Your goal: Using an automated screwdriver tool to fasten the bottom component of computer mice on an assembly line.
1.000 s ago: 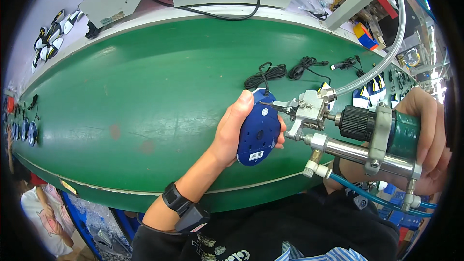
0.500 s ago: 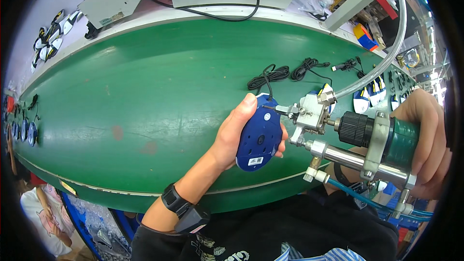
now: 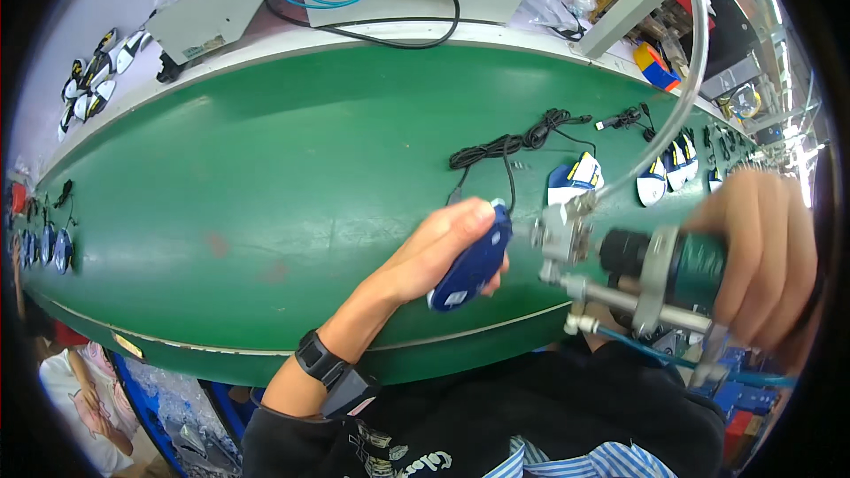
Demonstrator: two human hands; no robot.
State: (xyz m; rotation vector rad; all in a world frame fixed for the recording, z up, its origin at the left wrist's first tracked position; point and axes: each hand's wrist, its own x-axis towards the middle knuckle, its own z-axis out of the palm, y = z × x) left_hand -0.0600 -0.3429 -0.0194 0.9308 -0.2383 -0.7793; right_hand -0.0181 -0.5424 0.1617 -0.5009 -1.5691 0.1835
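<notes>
A dark blue mouse is being held tilted over the green worktop, its underside with a white label turning partly toward the camera. The fingers of the left hand are wrapping around it, the thumb pressing near its upper end. From that end a black cable is running up to a coil lying on the worktop. Just right of the mouse, apart from it, a power screwdriver is showing blurred; the right hand's fingers are gripping its green body. A clear hose is curving up from its head, and a blue tube is running below. Behind the tool, a white, yellow and blue mouse is lying on the worktop, with more mice lining up farther right. Blue mice are resting at the far left.
</notes>
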